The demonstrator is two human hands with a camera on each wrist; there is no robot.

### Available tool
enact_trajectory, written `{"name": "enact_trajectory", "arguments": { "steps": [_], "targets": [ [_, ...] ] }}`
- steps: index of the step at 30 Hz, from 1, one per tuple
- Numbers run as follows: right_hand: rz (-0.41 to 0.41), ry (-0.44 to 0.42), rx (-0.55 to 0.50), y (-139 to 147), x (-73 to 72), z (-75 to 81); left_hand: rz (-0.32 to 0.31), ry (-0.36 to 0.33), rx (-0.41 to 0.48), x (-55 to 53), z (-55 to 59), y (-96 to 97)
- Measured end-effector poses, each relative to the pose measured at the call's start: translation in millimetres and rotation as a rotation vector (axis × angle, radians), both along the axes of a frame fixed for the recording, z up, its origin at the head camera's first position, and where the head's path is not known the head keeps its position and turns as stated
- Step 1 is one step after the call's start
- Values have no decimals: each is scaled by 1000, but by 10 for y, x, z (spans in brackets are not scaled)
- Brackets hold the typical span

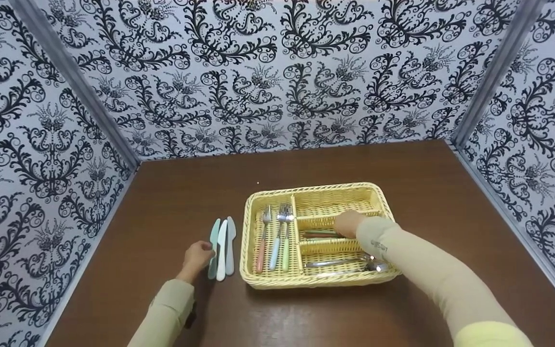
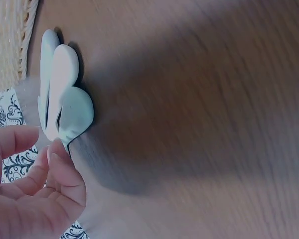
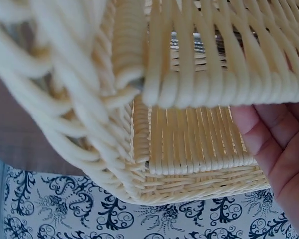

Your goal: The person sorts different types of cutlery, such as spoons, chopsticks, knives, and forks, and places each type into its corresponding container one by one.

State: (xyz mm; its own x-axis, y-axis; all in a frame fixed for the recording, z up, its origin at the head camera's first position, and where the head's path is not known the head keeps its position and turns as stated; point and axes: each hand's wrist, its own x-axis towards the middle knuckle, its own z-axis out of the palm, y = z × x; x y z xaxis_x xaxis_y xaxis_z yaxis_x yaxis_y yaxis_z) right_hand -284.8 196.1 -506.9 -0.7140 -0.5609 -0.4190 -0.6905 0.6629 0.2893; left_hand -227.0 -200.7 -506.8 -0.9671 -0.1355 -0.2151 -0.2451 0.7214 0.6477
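My left hand (image 1: 197, 259) is beside three knives on the table, its fingertips at the green knife (image 1: 213, 262). A white knife (image 1: 221, 255) and a grey-blue knife (image 1: 230, 246) lie close alongside. In the left wrist view, a gap shows between the thumb and the curled index finger (image 2: 62, 169), which is near the green knife. My right hand (image 1: 348, 224) reaches into the middle right compartment of a pale wicker basket (image 1: 244, 241). Thin brownish and green pieces (image 1: 323, 234) lie there by the hand. A woven divider (image 3: 199, 89) hides part of its fingers in the right wrist view.
In the basket's left compartment lie forks (image 1: 274, 241) with pink, blue and green handles. Spoons (image 1: 376, 266) lie in the front right compartment. Patterned walls (image 1: 277, 77) enclose the brown table (image 1: 277, 313) at the back and sides.
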Motion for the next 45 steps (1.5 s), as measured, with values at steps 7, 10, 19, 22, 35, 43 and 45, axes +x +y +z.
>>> {"name": "enact_trajectory", "arguments": {
  "steps": [7, 10, 19, 22, 35, 43, 45],
  "targets": [
    [55, 131, 94, -46, 156, 131, -58, 19, -27, 50, -4, -4],
    [36, 131, 97, -45, 157, 115, -67, 16, -32, 59, -2, -1],
    [26, 132, 138, -70, 183, 172, -72, -29, -44, 19, -36, 55],
    [45, 139, 113, -63, 207, 215, -65, -45, -52, 12, -46, 60],
    [-101, -27, -499, 405, 379, 825, -49, -89, -1, -4, -55, -46],
    [-198, 17, -582, 1039, 471, 804, -30, -112, 75, 6, -64, -85],
    [-219, -14, -623, 1124, 487, 743, -27, -118, 91, 2, -82, -78]
  ]
}}
